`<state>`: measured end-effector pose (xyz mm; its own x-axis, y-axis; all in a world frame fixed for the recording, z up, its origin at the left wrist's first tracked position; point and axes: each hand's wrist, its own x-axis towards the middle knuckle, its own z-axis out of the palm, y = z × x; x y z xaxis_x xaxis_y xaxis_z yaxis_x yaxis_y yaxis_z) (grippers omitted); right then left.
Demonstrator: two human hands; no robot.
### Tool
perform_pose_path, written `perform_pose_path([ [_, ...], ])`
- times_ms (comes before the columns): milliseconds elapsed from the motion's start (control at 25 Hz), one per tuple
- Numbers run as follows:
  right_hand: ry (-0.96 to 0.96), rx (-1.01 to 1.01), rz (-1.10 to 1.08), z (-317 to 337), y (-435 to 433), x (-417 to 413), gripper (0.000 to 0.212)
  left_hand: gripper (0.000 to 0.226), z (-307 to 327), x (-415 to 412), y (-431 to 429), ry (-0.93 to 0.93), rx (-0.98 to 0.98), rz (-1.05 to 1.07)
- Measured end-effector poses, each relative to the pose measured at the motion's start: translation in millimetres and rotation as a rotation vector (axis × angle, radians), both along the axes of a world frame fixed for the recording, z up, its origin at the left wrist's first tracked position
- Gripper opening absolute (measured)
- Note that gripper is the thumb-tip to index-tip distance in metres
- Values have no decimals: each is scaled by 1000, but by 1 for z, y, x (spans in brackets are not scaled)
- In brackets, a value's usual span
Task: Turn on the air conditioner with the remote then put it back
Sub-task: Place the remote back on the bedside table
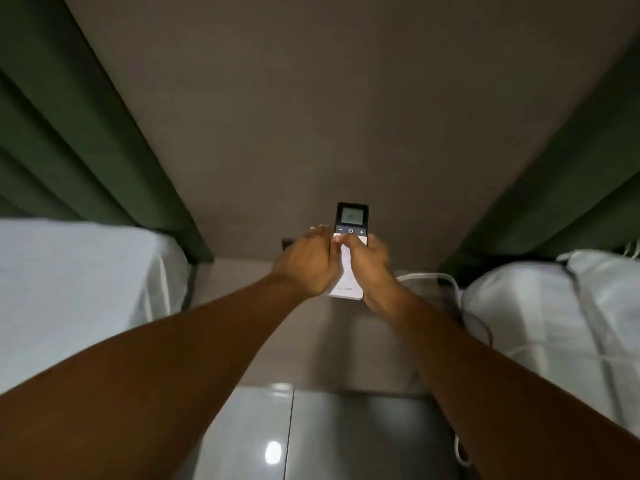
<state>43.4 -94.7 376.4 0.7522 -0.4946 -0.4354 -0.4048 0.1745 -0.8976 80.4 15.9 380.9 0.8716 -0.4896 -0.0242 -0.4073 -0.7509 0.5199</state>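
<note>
A slim white remote point(350, 230) with a dark top and a small lit screen is held upright in front of the brown wall. My right hand point(367, 261) is wrapped around its lower half, thumb resting on the buttons just below the power button. My left hand point(310, 261) lies against the remote's left side, fingers stretched toward the same buttons; whether it grips the remote is unclear. The air conditioner is out of view.
Two beds with white sheets flank a narrow gap, the left bed point(69, 289) and the right bed point(561, 313). Green curtains point(62, 140) hang on both sides. A white cable point(446, 282) trails by the right bed. Glossy floor tiles point(311, 438) lie below.
</note>
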Motion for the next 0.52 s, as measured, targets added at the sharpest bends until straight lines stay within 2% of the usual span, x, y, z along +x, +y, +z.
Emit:
perform_pose_path([
  [80, 32, 77, -24, -90, 5, -12, 8, 39, -83, -19, 4, 77, -48, 66],
  [240, 148, 173, -71, -248, 9, -39, 28, 36, -235, -53, 1, 272, -96, 230],
  [400, 199, 181, -70, -343, 13, -60, 30, 30, -333, -72, -4, 395, -149, 410],
  [520, 240, 115, -100, -379, 17, -65, 34, 24, -373, -76, -5, 498, -220, 507],
])
